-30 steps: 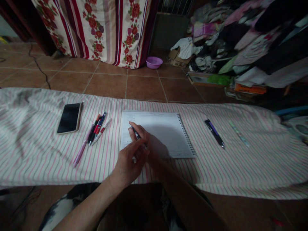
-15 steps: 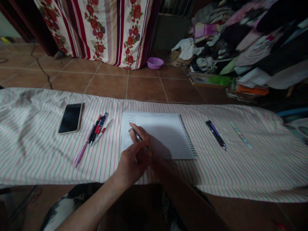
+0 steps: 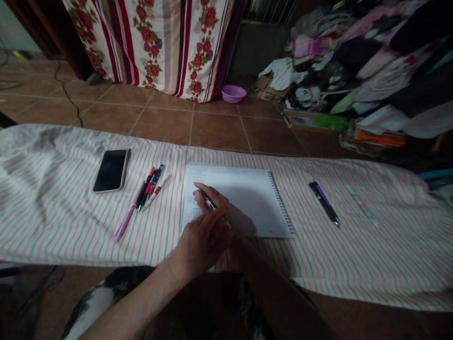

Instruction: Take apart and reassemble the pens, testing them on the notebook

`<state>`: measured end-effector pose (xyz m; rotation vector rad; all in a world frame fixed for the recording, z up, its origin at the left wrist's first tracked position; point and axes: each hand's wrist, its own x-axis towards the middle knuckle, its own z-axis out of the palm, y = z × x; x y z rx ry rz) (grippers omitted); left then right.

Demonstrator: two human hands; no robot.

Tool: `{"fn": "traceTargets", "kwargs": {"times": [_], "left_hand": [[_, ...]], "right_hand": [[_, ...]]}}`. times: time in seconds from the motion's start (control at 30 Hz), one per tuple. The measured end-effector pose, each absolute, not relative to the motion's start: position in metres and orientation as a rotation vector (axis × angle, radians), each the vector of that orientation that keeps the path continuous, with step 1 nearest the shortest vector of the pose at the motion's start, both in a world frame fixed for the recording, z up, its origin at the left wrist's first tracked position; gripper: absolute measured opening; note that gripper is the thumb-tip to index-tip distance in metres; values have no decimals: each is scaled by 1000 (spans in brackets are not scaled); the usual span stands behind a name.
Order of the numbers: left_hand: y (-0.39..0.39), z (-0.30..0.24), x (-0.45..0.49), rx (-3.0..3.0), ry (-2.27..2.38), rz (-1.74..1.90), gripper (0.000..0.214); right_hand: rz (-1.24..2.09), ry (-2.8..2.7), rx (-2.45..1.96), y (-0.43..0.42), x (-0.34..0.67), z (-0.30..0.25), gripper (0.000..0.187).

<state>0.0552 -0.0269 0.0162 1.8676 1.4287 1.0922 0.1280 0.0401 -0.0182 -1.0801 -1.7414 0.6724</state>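
A spiral notebook lies open on a pink-striped cloth. My right hand rests on the left part of the page, closed on a dark pen whose tip touches the paper. My left hand lies over the right hand's back, its fingers curled together near the pen's rear end. Whether those fingers hold anything is hidden. The right forearm is in deep shadow.
A dark phone and a bunch of several pens, with a pink pen beside them, lie left of the notebook. A purple-black pen lies to its right. Beyond are tiled floor, a purple bowl, a floral cloth and piled clothes.
My left hand has closed in over the right hand. A small white thing seen between its fingers a second ago no longer shows. The pen has stayed on the page.
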Motion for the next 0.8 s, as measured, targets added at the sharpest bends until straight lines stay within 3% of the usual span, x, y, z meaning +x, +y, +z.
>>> {"fn": "traceTargets", "kwargs": {"times": [0.8], "left_hand": [[-28,14,62,1815,1475,1148,23]], "right_hand": [[596,-1849,-1048,43,132,-24,28]]}}
